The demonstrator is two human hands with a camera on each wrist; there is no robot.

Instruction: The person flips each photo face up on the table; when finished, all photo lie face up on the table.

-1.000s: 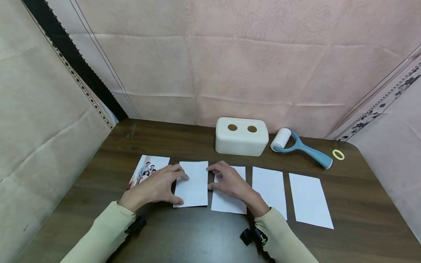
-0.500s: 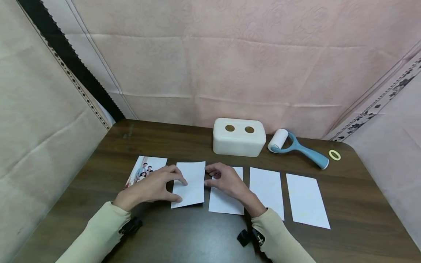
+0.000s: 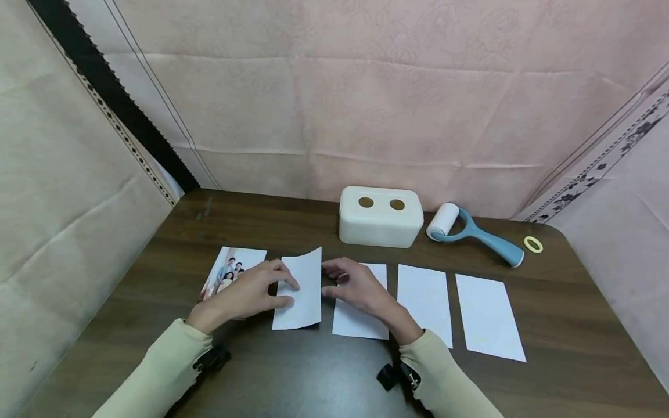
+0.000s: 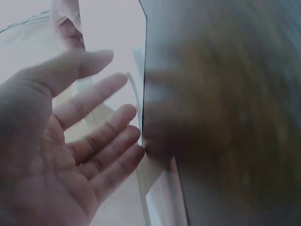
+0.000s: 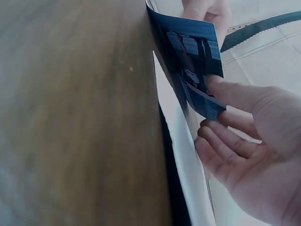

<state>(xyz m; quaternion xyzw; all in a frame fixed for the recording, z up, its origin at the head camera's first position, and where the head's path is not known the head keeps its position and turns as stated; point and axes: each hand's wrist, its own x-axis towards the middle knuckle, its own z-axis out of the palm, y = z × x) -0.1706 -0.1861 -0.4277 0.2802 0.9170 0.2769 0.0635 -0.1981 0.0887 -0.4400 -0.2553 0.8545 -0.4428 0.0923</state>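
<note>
On a table (image 3: pixel 272 377), between a group picture (image 3: pixel 231 266) and three white cards (image 3: pixel 425 296), a photo (image 3: pixel 303 307) curves upward, white back showing, its raised edge pinched by the right hand (image 3: pixel 360 285), while the left hand (image 3: pixel 248 293), fingers loosely spread, overlaps its left side

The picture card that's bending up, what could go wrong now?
The picture card curves up at the edge by the right hand, so it might crease if bent more. It could slip free and flop down with its picture hidden. The right hand also reaches across the next white card, so it might nudge that one askew.
</note>
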